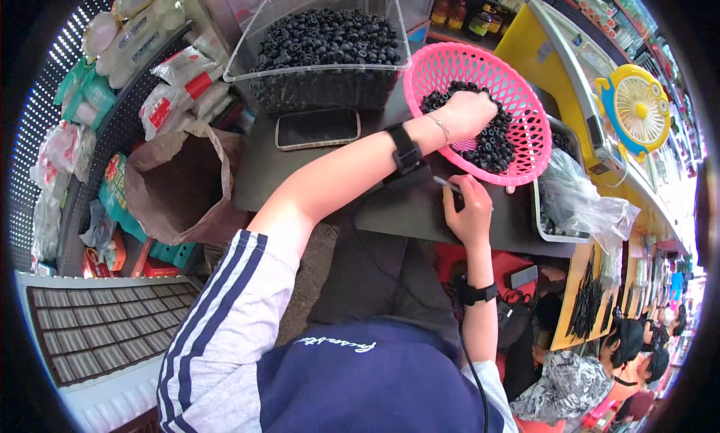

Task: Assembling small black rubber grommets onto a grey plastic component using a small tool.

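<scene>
My left hand [466, 116] reaches across into a pink plastic basket [442, 54] with lattice sides. Its fingers curl down at the heap of small, round black pieces [491, 149], some with pale rings; the fingertips are hidden, so what they grip is unclear. Just below the basket's near rim, my right hand [470, 209] is closed around a thin, pale, pen-like tool [445, 183], tip pointing up and left. A clear plastic tub [319, 77] full of similar black pieces stands left of the basket. A dark-screened phone [318, 128] lies in front of the tub.
An open brown bag [142, 167] stands left of the dark table [262, 178]. Right of the basket, a tray [553, 234] of black pieces is partly covered by a clear plastic bag [581, 193]. A yellow fan [639, 107] stands farther right. People [566, 384] sit at lower right.
</scene>
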Tool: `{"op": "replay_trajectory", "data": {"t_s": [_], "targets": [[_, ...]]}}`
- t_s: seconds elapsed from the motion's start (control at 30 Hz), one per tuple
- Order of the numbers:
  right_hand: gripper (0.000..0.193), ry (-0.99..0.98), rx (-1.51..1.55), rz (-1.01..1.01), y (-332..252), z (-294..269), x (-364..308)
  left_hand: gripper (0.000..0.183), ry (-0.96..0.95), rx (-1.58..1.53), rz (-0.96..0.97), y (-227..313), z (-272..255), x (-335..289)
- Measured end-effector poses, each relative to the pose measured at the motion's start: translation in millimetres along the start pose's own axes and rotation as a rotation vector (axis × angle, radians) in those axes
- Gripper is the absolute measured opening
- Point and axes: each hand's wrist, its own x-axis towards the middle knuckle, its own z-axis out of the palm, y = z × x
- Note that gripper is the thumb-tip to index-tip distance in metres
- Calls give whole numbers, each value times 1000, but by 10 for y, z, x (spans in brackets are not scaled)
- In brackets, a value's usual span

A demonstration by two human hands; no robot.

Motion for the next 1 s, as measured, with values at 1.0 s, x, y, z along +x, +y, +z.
{"op": "replay_trajectory", "data": {"t_s": [1.0], "targets": [[17, 161, 234, -154, 128, -55, -137, 27, 615, -1350, -521, 854, -97, -1785]]}}
